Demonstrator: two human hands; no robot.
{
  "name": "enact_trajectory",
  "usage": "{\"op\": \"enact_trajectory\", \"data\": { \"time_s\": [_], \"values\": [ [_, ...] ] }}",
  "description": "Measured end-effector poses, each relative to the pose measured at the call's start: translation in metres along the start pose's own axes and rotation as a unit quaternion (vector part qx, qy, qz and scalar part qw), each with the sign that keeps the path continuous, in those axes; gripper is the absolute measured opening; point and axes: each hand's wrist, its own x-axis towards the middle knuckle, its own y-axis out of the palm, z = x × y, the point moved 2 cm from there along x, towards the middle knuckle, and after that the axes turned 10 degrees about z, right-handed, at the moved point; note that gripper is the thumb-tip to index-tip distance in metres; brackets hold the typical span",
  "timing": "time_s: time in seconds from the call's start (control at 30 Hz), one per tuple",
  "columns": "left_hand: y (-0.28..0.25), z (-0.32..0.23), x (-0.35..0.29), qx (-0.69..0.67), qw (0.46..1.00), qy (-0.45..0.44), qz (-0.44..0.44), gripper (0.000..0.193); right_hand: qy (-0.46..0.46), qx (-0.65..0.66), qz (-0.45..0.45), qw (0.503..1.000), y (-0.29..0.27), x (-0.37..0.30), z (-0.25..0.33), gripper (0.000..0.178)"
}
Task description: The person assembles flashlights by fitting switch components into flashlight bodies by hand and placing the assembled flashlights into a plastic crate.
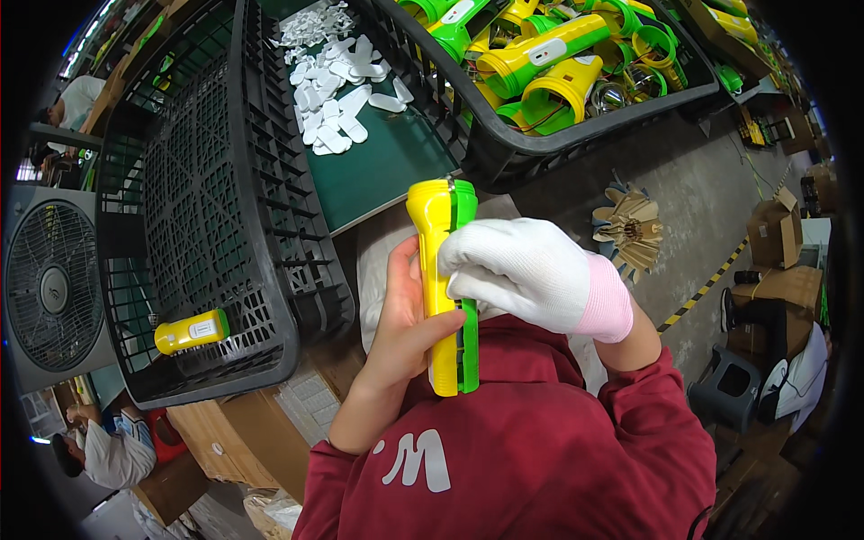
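A yellow and green flashlight casing (437, 297) stands roughly upright in front of my chest, its wide head end away from me. A dark gap runs lengthwise between its two halves. My left hand (407, 324), bare, is closed round the casing from the left, with the thumb across its lower part. My right hand (526, 270), in a white knit glove with a pink cuff, is closed with fingertips pinched against the seam on the upper half. Whatever those fingertips hold is hidden behind the glove.
A black crate (193, 171) at the left holds one yellow flashlight (192, 331). Small white plastic parts (337, 103) lie heaped on a green tabletop (378, 171). Another black crate (576, 126) at the far right is full of flashlight casings (544, 54). A fan (54, 283) stands far left.
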Motion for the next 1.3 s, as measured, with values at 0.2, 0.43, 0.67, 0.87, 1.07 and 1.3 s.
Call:
{"op": "enact_trajectory", "data": {
  "time_s": [0.2,0.43,0.67,0.87,1.07,1.3],
  "values": [
    [0.01,-0.009,-0.002,0.041,0.999,0.018,0.025,0.078,0.033,-0.164,-0.123,0.978,-0.002,0.005,0.01,0.042],
    [0.004,-0.004,-0.001,0.055,0.998,-0.014,0.009,0.056,0.041,-0.115,-0.168,0.978,0.008,-0.003,0.006,0.065],
    [0.006,-0.003,-0.002,0.053,0.996,-0.072,0.027,0.052,0.012,-0.173,-0.149,0.974,-0.003,-0.004,0.001,0.047],
    [0.017,0.0,-0.009,0.081,0.992,-0.088,0.045,0.048,0.059,0.315,-0.051,0.946,0.0,0.003,-0.019,0.016],
    [0.007,0.007,-0.009,0.028,0.993,-0.101,0.057,0.046,0.1,0.332,-0.11,0.932,0.014,0.004,-0.024,0.019],
    [0.009,0.006,-0.007,0.032,0.993,-0.094,0.065,0.049,0.087,0.286,-0.126,0.946,0.013,0.005,-0.022,0.02]
  ]
}}
